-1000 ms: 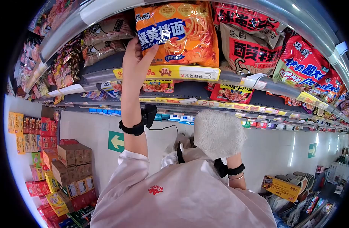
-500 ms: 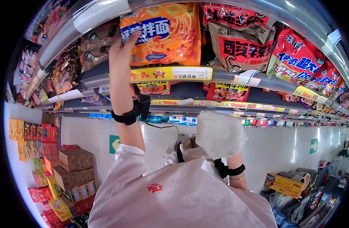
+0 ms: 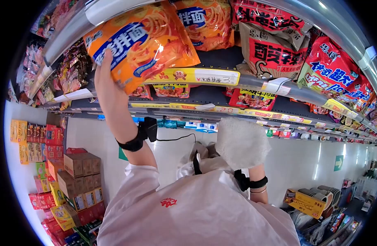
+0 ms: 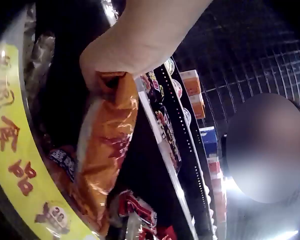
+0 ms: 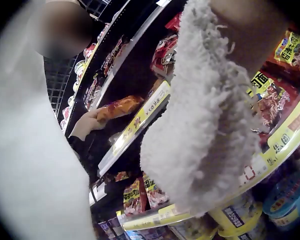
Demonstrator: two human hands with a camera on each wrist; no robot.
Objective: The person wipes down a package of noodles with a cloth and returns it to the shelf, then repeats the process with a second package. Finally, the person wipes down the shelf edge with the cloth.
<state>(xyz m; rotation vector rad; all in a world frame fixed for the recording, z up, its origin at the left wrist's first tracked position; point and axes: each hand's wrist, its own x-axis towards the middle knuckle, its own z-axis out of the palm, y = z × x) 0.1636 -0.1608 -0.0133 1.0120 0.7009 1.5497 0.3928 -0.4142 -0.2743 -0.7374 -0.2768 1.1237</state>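
My left hand (image 3: 105,78) grips the left edge of an orange noodle packet (image 3: 144,45), thumb on its front, holding it tilted at the front of the upper shelf. In the left wrist view, the hand (image 4: 132,47) pinches one end of the packet (image 4: 106,145). The right wrist view shows the same hand (image 5: 88,124) on the packet (image 5: 121,107) from the side. A fluffy pale cloth (image 3: 242,142) hangs over my right hand, whose fingers it hides; this cloth (image 5: 197,120) fills the middle of the right wrist view.
Another orange packet (image 3: 209,24) stands on the shelf behind, with brown-and-red packets (image 3: 274,51) and a red packet (image 3: 330,65) to the right. A yellow price strip (image 3: 196,76) runs along the shelf edge. Cardboard boxes (image 3: 82,164) are stacked on the floor at left.
My left hand has moved left and slightly down with the orange packet, which has tilted and come away from its place, uncovering another orange packet behind. The cloth on the right has barely moved.
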